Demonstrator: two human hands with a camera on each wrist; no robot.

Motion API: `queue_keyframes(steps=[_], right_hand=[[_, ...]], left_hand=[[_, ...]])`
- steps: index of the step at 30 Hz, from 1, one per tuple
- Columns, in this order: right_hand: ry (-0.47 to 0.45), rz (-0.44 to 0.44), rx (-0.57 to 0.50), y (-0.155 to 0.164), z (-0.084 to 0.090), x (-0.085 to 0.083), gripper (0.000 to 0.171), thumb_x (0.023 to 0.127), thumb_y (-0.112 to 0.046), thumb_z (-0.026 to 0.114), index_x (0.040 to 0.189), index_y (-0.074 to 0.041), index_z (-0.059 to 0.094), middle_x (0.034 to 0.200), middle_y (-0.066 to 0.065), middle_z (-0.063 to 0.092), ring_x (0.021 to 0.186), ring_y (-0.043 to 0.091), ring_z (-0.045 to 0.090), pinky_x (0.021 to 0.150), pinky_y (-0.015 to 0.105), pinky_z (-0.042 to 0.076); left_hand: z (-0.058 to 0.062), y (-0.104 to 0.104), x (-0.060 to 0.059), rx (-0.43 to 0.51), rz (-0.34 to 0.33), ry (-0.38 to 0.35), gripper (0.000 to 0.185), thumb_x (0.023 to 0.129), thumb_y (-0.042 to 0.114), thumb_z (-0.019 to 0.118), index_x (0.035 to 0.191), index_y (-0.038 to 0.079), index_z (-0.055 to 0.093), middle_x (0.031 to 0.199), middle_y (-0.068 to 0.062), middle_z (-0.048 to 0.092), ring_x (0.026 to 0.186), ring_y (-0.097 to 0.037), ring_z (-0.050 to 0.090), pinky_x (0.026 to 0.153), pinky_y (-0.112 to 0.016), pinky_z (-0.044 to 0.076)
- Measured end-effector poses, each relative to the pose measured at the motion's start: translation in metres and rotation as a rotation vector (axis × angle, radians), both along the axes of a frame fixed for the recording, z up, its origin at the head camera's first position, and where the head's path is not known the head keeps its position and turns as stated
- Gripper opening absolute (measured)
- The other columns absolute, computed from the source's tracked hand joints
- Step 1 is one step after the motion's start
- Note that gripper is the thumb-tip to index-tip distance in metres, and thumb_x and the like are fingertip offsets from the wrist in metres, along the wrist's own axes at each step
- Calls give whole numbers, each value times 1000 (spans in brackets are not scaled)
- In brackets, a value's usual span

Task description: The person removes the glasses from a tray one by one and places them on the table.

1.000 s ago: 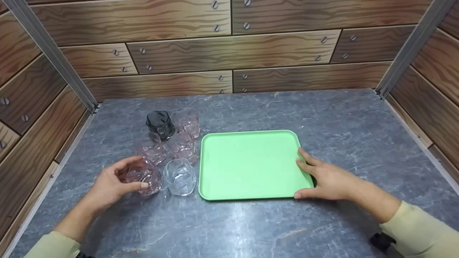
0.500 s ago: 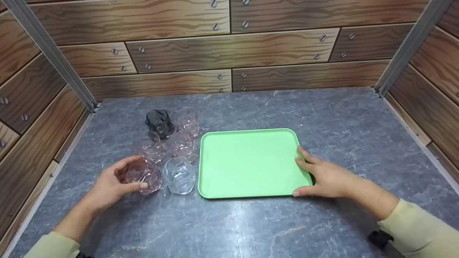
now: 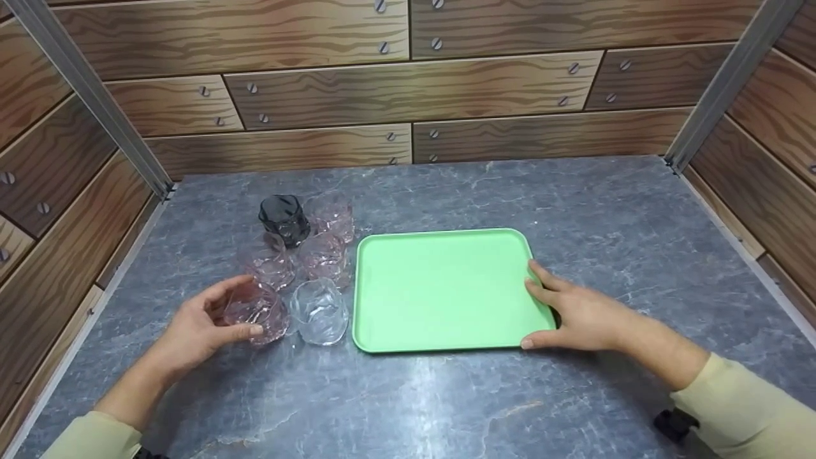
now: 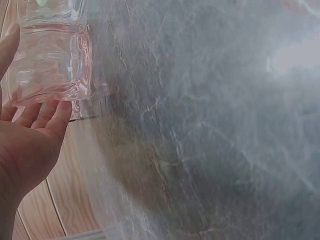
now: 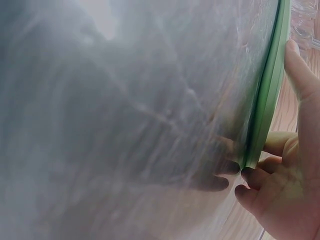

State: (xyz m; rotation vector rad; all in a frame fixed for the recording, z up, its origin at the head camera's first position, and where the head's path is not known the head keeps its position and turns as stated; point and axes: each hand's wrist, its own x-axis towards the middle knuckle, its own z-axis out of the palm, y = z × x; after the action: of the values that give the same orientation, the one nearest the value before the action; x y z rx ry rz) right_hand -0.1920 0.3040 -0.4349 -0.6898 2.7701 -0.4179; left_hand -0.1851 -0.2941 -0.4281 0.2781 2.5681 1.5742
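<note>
I saw the grey marbled worktop [image 3: 612, 217] boxed in by wood-patterned walls [image 3: 408, 83] at the back and both sides, with metal posts in the two far corners; its right half and near strip lay bare and gave the widest room for moving. The green tray [image 3: 440, 287] sat flat near the middle, its left rim just beside the cluster of glasses, with only a narrow gap between them. My right hand [image 3: 583, 315] rested at the tray's right edge, fingers on the rim and thumb along the near corner; in the right wrist view the fingers [image 5: 260, 175] curled under that rim, so the grip there was closed on the tray. My left hand [image 3: 197, 325] cupped the nearest pink glass [image 3: 255, 309], thumb in front and fingers behind, a grip holding the glass as it stood on the worktop near the left front of the cluster. Just beside it stood a clear glass [image 3: 319, 312], then three more pink glasses [image 3: 325, 255] packed close behind, and a dark glass [image 3: 284, 220] farthest back. The pink ones blurred into each other, so I could not tell whether they touched. The left wrist view was hazy, and the glass was cut off at its top edge.
</note>
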Motion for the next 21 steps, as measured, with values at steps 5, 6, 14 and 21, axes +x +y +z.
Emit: queue_keyframes(steps=[5,6,14,21], right_hand=[[-4,-2,-8,2,-2,-2,119,87,-84,62,164,1,32,176,21,8,151,49,33,114,65,41],[-3,-2,-10,2,-2,-2,119,87,-83,62,163,2,32,176,21,8,151,49,33,114,65,41],[14,1,-15,4,-1,-4,117,87,-81,64,162,3,33,174,24,11,149,50,36,112,64,43],[110,-60,-48,1,20,-10,108,93,-76,64,163,1,35,171,29,17,144,56,40,110,71,42]], left_hand=[[3,-1,0,21,-5,-2,89,83,12,92,159,3,45,159,-23,48,146,-39,45,108,-20,46],[4,-2,0,25,-6,-1,89,83,11,91,159,3,44,158,-24,49,146,-40,46,108,-21,46],[16,-2,1,3,-7,45,83,87,12,89,156,-2,45,155,-25,51,142,-41,50,109,-21,45],[50,17,-1,-211,30,271,72,96,28,82,154,-1,50,154,-24,53,141,-44,50,119,-53,40]])
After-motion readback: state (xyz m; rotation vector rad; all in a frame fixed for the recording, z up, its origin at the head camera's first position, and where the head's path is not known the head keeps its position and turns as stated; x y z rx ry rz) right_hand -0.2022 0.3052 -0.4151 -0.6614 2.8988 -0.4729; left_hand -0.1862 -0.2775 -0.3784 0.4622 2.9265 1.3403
